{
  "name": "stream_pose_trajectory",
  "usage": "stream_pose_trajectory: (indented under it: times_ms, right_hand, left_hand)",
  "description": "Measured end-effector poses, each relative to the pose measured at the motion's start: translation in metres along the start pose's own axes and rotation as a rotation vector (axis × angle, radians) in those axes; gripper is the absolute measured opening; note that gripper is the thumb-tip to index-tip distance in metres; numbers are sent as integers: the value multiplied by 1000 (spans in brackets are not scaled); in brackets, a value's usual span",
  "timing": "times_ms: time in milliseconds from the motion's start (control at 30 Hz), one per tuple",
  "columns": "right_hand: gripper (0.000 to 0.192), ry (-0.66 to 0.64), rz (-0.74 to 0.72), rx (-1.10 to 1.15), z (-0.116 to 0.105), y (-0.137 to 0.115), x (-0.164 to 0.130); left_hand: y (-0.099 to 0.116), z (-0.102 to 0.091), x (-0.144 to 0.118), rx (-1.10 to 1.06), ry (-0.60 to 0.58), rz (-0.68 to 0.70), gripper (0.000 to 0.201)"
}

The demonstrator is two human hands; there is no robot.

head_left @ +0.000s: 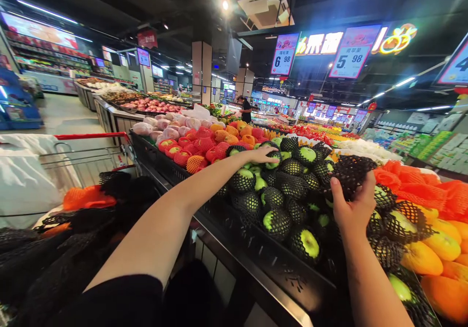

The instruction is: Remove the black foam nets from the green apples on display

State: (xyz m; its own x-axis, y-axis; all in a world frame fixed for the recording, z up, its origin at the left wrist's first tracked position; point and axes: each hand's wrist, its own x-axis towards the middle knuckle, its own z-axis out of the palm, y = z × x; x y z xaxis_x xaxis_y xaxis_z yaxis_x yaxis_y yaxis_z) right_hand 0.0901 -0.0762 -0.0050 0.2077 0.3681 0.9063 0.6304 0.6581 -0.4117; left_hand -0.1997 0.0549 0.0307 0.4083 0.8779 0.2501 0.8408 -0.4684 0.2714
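**Q:** State the position and condition of each hand.

**A:** The left hand (262, 154) is extended far over the display bin (234, 229), fingers spread flat and resting on a green apple (273, 158) at the back of the pile. It is not closed around the fruit — contact is from above only. The right hand (351, 201) is nearer the body, fingers curled shut around a bunch of loose black foam netting (351, 170), held just above the apples.

**Q:** Where do the apples sit, and why are they wrapped?

**A:** The green apples (278, 205) are heaped in the black bin, each in a black mesh sleeve. By judgement, the sleeves cushion fruit that touches its neighbours in a stacked pile.

**Q:** Why is the netting held clear of the pile?

**A:** Probably to keep the spare sleeves at hand while the other hand works on the fruit — the grip is a loose bunch, not a single sleeve stretched open.

**Q:** What surrounds the work area?

**A:** Left of the bin stands a trolley (91, 137) with a red handle, with more black netting (66, 249) and an orange piece heaped beside it. Red-sleeved fruit (199, 146) lies beyond the green apples; orange netting (420, 185) and yellow fruit (420, 259) lie to the right. Price signs (350, 54) hang overhead.
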Motion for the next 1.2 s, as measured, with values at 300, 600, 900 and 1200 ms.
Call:
stream_pose_trajectory:
  times_ms: [300, 600, 900, 1200]
  right_hand:
    - [79, -44, 10, -41, 6, 6, -2]
    - [73, -45, 21, 0, 4, 10, -2]
    - [74, -38, 12, -3, 6, 9, -2]
    - [76, -34, -9, -35, 4, 6, -2]
  left_hand:
    - [1, -30, -84, 162, -187, -84, 92]
    - [0, -1, -123, 111, 13, -110, 74]
    - [-43, -38, -140, 88, 345, -195, 73]
    - [-93, -19, -146, 125, 203, -444, 83]
